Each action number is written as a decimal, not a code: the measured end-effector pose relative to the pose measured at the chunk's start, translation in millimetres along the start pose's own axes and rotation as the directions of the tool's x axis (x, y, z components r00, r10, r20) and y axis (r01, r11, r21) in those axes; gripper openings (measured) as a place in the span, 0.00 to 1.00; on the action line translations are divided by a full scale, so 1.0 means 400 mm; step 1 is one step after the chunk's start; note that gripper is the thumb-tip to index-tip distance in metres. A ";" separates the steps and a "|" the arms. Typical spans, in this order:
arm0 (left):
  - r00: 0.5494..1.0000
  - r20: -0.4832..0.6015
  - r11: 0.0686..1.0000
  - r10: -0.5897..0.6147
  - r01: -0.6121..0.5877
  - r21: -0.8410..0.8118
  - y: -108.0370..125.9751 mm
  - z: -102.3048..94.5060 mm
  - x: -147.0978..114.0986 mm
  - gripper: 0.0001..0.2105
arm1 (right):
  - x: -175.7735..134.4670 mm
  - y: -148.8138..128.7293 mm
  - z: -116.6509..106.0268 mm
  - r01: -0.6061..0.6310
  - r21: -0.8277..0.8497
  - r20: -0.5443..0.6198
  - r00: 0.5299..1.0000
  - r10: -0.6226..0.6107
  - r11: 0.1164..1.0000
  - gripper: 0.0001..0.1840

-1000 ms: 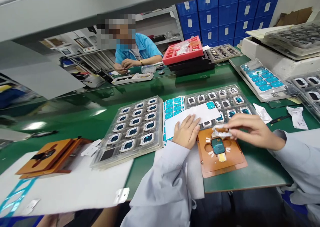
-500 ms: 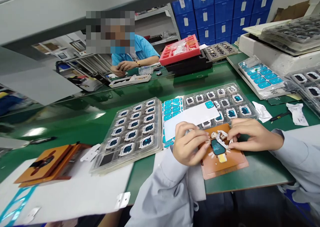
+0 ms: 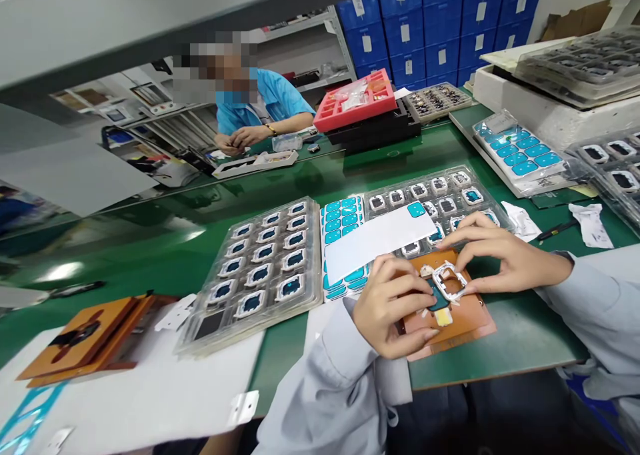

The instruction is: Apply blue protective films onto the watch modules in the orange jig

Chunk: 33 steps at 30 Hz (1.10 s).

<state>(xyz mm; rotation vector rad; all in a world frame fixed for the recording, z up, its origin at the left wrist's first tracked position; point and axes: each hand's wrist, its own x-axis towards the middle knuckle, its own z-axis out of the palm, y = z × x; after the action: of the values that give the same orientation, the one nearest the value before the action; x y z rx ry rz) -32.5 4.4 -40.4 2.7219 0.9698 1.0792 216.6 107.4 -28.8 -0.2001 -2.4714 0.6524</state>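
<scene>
Over an orange-brown fixture plate (image 3: 463, 331), my right hand (image 3: 500, 258) pinches a white rounded-square frame (image 3: 451, 283) by its right side, tilting it above the plate. My left hand (image 3: 397, 305) reaches over the plate from the left, its thumb and fingers apart. Its index fingertip meets the left edge of a dark teal rounded piece (image 3: 440, 300), partly covered by the frame and fingers. A small yellow-and-white pad (image 3: 443, 317) lies just below the teal piece. Behind my hands is a white card (image 3: 375, 245) with a teal sticker (image 3: 416, 209) at its far end.
A clear tray (image 3: 267, 258) of white frames stands left; another tray (image 3: 417, 189) lies behind the plate. Teal sticker sheets (image 3: 343, 216) sit between them. An orange fixture block (image 3: 85, 338) is far left. A co-worker (image 3: 260, 105) sits across the bench near a red tray (image 3: 355, 100).
My right hand has turned the white frame so its ring opening faces up toward me. My left fingers have moved right, onto the teal piece's edge. The view has shifted slightly.
</scene>
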 end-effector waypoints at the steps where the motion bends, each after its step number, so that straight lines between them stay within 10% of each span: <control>1: 1.000 0.014 1.000 -0.008 0.008 -0.014 0.001 0.000 0.000 0.11 | -0.001 0.002 0.001 0.002 0.016 0.012 1.000 -0.002 1.000 0.12; 8: 0.999 0.024 0.999 0.026 -0.025 -0.040 -0.001 0.003 0.007 0.13 | 0.001 -0.005 0.003 0.032 0.037 0.011 0.999 -0.032 0.999 0.10; 17: 0.974 -0.216 0.963 -0.072 0.124 0.239 -0.008 -0.005 0.001 0.25 | 0.000 -0.050 0.081 0.032 -0.102 -0.156 0.987 -0.047 0.994 0.07; 33: 0.975 0.012 0.969 -0.220 0.217 0.116 -0.016 0.002 -0.001 0.23 | -0.006 -0.052 0.096 0.006 -0.153 -0.094 0.995 -0.021 0.988 0.07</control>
<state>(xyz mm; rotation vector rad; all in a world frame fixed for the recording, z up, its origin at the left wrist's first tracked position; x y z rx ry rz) -35.5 9.5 -42.7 2.6258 1.3295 0.9770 197.1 73.0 -47.4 -0.2666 -2.4288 0.4376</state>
